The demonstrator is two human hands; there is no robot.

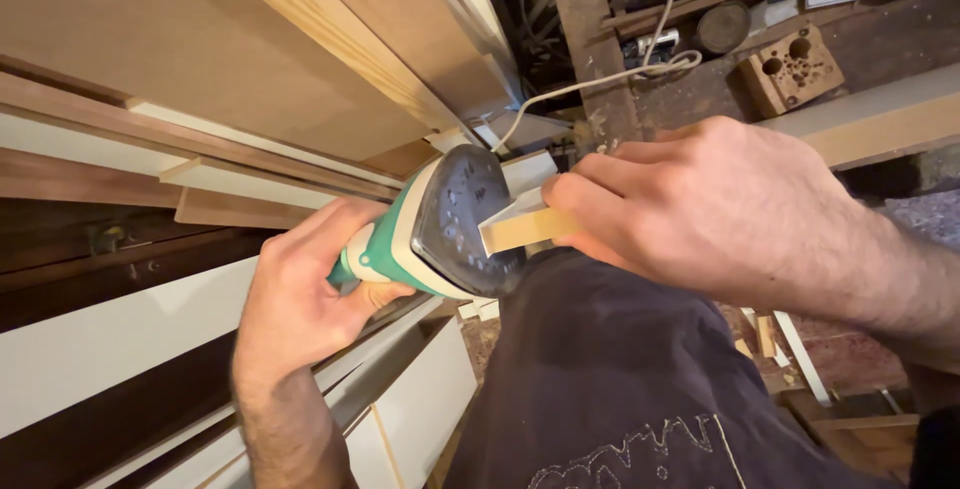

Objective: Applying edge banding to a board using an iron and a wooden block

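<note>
My left hand [305, 294] grips the handle of a green and white clothes iron [445, 224], turned so its dark soleplate with steam holes faces me. My right hand [700, 209] pinches a short strip of pale wood or edge band [515, 229] and presses its end against the soleplate. The iron's white cord [590, 79] runs up and away toward the back. Both hands sit above my lap, which is covered by dark cloth [620, 379].
Stacked boards and white panels [120, 339] lean along the left. A cluttered wooden bench [700, 19] stands at the back, with a drilled wooden block [792, 69] and a pale plank [880, 119]. Offcuts litter the floor [790, 349] at the right.
</note>
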